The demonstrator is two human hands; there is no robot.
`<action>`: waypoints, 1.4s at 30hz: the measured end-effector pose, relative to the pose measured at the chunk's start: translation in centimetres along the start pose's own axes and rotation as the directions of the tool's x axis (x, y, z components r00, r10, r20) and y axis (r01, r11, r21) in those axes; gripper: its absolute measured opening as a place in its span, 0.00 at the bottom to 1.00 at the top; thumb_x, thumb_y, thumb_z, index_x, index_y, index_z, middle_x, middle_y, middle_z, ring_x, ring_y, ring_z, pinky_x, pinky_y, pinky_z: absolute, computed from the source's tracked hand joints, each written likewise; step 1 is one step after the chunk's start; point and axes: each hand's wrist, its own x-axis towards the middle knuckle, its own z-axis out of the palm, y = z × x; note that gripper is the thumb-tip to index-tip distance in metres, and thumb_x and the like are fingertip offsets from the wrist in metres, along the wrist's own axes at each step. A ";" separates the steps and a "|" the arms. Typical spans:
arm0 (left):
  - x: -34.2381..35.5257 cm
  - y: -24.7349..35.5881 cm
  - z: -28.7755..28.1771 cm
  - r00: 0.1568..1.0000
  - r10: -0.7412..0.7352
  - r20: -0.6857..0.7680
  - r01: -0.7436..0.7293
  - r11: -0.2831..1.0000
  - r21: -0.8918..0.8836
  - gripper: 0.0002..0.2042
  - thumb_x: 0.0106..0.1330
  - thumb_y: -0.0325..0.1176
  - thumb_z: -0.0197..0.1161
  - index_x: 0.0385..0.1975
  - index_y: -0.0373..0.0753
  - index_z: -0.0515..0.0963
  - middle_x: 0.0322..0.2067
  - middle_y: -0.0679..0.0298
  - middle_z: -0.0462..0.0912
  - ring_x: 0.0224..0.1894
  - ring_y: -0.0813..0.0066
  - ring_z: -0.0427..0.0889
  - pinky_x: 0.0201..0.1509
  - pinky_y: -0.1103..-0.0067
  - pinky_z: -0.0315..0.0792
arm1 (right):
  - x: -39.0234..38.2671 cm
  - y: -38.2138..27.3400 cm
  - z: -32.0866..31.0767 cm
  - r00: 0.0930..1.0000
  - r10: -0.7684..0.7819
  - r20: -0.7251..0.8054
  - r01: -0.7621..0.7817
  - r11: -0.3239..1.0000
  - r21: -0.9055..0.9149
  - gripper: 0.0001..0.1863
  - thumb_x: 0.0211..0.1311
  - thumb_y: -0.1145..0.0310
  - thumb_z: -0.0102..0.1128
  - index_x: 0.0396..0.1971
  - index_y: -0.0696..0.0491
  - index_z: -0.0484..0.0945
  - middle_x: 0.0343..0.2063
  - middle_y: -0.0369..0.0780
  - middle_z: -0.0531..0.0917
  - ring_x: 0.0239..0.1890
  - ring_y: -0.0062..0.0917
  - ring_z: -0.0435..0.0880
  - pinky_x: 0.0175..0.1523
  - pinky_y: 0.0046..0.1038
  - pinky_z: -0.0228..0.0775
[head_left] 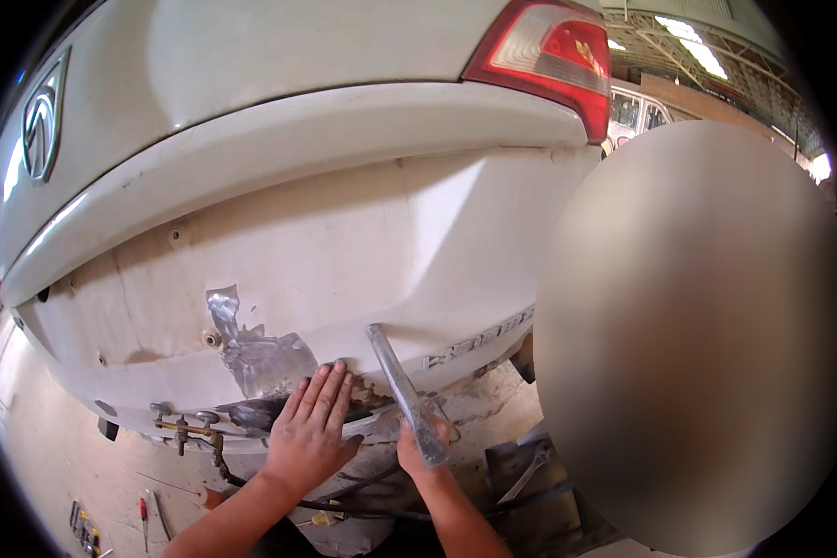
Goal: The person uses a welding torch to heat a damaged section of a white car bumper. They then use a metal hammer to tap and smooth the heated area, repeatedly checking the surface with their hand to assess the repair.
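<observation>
My left hand (312,423) lies with outstretched fingers on the lower edge of a white car's rear panel (325,232), beside a patch of bare, scraped metal (265,363). Dark, rough metal shows around my fingertips. In my right hand (423,446) is a long grey metal bar (391,363), slanting up to the panel left of the raised lettering (474,339). Left of my hands, a brass-and-metal clamp fitting (183,430) with a dark cable sits at the panel's bottom edge.
A red tail light (544,65) and chrome badge (46,116) are above. A red-handled screwdriver (143,516) and other tools (84,530) lie on the floor (93,465) at lower left; a wrench (521,479) rests at lower right. A large blurred oval hides the right side.
</observation>
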 end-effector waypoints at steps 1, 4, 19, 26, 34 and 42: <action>0.1 -0.1 0.0 1.000 0.004 -0.001 -0.004 1.000 0.006 0.43 0.47 0.52 0.66 0.62 0.32 0.61 0.65 0.53 0.57 0.68 0.60 0.55 0.70 0.67 0.49 | -0.1 0.0 -0.2 1.000 -0.003 -0.002 0.003 1.000 -0.007 0.14 0.53 0.66 0.60 0.17 0.57 0.68 0.12 0.45 0.62 0.15 0.21 0.62 0.22 0.28 0.58; 2.0 -0.3 -1.5 0.999 0.037 0.007 -0.037 0.999 -0.010 0.43 0.49 0.53 0.65 0.62 0.32 0.60 0.65 0.54 0.58 0.68 0.62 0.56 0.70 0.67 0.50 | -0.7 0.4 -1.7 0.999 -0.005 -0.034 0.006 1.000 0.028 0.12 0.54 0.67 0.59 0.18 0.56 0.69 0.12 0.42 0.66 0.15 0.20 0.65 0.22 0.27 0.58; 4.8 -0.6 -1.9 0.982 0.168 -0.088 -0.163 0.984 0.069 0.39 0.51 0.53 0.64 0.59 0.31 0.66 0.62 0.56 0.64 0.65 0.62 0.62 0.67 0.68 0.56 | -1.0 -2.1 -0.4 0.986 0.103 -0.132 -0.048 0.929 0.368 0.07 0.51 0.73 0.59 0.21 0.59 0.72 0.13 0.37 0.66 0.16 0.18 0.64 0.21 0.25 0.57; 3.6 -0.6 -1.8 0.986 0.143 -0.083 -0.140 0.989 0.040 0.41 0.50 0.53 0.65 0.60 0.31 0.63 0.62 0.51 0.63 0.64 0.59 0.63 0.67 0.66 0.56 | 0.1 -1.2 -0.6 0.993 0.057 -0.105 -0.037 0.982 0.184 0.05 0.52 0.74 0.55 0.21 0.59 0.72 0.11 0.45 0.67 0.13 0.31 0.65 0.21 0.29 0.59; 3.4 -0.6 -1.9 0.991 0.127 -0.041 -0.126 0.991 0.037 0.42 0.50 0.53 0.65 0.61 0.31 0.61 0.64 0.51 0.60 0.66 0.59 0.60 0.68 0.67 0.53 | -0.1 -1.4 -0.4 0.989 0.034 -0.147 -0.015 0.992 0.125 0.08 0.52 0.71 0.59 0.19 0.56 0.71 0.12 0.41 0.66 0.15 0.21 0.63 0.22 0.27 0.58; 3.1 -0.4 -2.0 0.996 0.089 0.009 -0.089 0.995 0.034 0.42 0.52 0.54 0.63 0.63 0.33 0.60 0.66 0.56 0.58 0.68 0.65 0.56 0.70 0.70 0.51 | 0.8 -2.7 -0.4 0.991 -0.045 -0.129 0.056 0.995 0.085 0.06 0.54 0.72 0.58 0.22 0.57 0.73 0.12 0.40 0.68 0.17 0.20 0.68 0.24 0.28 0.63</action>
